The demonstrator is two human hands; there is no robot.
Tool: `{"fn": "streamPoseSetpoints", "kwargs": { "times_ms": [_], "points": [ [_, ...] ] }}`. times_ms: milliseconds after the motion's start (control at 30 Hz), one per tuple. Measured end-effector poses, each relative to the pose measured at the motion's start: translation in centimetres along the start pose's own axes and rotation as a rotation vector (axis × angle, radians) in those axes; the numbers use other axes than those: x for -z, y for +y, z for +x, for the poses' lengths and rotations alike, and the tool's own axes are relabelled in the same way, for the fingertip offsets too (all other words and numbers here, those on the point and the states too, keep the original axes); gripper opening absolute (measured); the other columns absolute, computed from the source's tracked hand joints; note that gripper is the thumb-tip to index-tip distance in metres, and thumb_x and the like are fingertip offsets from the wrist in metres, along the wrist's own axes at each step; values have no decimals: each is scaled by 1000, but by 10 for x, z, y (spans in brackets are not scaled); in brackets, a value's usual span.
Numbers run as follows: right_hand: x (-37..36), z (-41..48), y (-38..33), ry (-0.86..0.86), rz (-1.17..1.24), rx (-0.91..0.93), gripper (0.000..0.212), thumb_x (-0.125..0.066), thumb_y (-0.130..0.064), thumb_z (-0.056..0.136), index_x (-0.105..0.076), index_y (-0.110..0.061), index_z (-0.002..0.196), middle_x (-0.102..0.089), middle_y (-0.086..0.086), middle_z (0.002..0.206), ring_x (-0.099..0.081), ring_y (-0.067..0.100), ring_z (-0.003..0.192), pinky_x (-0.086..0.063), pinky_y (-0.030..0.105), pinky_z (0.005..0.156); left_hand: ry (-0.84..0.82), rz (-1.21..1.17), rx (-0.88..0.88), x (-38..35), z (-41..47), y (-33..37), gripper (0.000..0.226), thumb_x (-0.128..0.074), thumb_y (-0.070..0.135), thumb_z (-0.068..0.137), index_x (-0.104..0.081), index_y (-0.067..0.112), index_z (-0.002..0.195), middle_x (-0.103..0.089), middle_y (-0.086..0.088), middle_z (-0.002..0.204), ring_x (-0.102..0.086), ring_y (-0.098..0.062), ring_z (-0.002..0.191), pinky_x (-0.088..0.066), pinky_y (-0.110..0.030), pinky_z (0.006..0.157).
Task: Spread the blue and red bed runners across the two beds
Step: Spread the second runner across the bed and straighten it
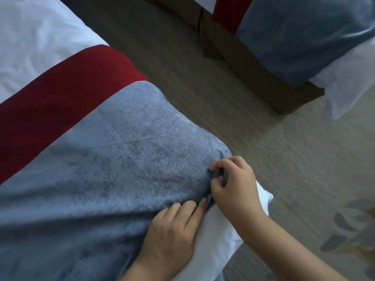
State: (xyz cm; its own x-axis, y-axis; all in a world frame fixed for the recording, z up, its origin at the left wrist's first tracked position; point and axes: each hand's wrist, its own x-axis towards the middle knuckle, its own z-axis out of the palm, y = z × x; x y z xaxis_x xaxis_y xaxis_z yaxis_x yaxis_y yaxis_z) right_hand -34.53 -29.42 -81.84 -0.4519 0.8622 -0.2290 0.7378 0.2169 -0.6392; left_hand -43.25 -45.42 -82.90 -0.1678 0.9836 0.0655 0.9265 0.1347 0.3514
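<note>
At bed corner [265,196], right hand [233,185] pinches blue runner [121,159], left hand [174,230] presses it.

One view only, head-worn, tilted steeply down over corner of near bed [222,236]. Very close: left hand [172,230] and right hand [235,185] on blue runner [113,169] at lower middle (wide lens, edges smear). Second bed [253,63] far right, across carpet [243,122].

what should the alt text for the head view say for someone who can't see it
A person's right hand pinches a fold of the blue and red bed runner at the corner of the near bed, while the left hand lies on it beside the white sheet. Across the carpet, a second bed already wears a matching runner.
</note>
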Motion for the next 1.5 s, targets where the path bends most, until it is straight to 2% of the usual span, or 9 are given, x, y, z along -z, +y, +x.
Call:
{"fn": "streamPoseSetpoints", "kwargs": {
  "times_ms": [133,367,533,633,800,933,1067,1267,1500],
  "points": [
    [-5,10,1,73,-255,244,30,-65,0,65,-71,-18,88,-63,3,110,-51,33,106,-44,40,91,-6,-84,8,14,16,-10,31,-50,32,101,-75,20,116,-64,0,92,-57,-26,74,-44,-40,60],
    [-34,43,-32,-90,-158,372,16,-50,-18,95,-65,-17,100,-58,2,101,-54,26,88,-48,42,81,92,17,179,27,82,-101,12,-61,15,86,-68,17,96,-60,-3,98,-56,-27,86,-41,-40,73],
    [-73,68,-84,-107,-163,435,28,-58,-15,94,-64,-15,121,-56,8,127,-52,29,112,-47,40,96,170,183,360,53,144,-188,25,-60,16,92,-68,16,116,-61,-9,111,-58,-35,93,-46,-48,77],
    [-101,91,-117,-143,-159,459,39,-56,-8,87,-63,-10,126,-54,15,138,-50,35,123,-44,45,104,117,175,522,67,188,-231,30,-56,20,96,-67,19,124,-58,-10,124,-55,-37,107,-45,-48,85],
    [-136,112,-155,-214,-209,453,52,-37,-31,99,-46,-18,149,-38,7,159,-29,34,148,-18,50,123,-16,337,507,68,243,-259,38,-48,33,103,-58,23,139,-52,-7,139,-48,-31,126,-40,-44,99],
    [-146,104,-147,-174,-286,471,55,-30,-40,105,-33,-24,158,-26,6,166,-15,31,155,-9,50,125,60,389,651,63,242,-280,42,-45,37,101,-59,16,135,-51,-8,141,-45,-34,129,-36,-46,101],
    [-150,107,-148,-182,-315,469,57,-30,-41,103,-29,-26,159,-24,5,167,-13,31,155,-9,50,125,142,368,723,55,237,-287,50,-42,43,101,-50,23,145,-41,-6,154,-36,-32,140,-30,-48,107],
    [-144,107,-148,-190,-328,471,58,-30,-42,103,-28,-27,159,-25,5,166,-16,32,154,-10,52,124,191,283,798,67,252,-297,33,-47,32,105,-63,27,134,-58,-7,131,-50,-32,122,-35,-45,100],
    [-130,109,-139,-221,-290,477,55,-34,-46,104,-30,-35,157,-24,0,167,-13,29,155,-9,53,125,171,331,554,80,248,-323,39,-47,11,99,-74,34,115,-60,-8,106,-56,-34,100,-36,-43,87]
  ]
}}
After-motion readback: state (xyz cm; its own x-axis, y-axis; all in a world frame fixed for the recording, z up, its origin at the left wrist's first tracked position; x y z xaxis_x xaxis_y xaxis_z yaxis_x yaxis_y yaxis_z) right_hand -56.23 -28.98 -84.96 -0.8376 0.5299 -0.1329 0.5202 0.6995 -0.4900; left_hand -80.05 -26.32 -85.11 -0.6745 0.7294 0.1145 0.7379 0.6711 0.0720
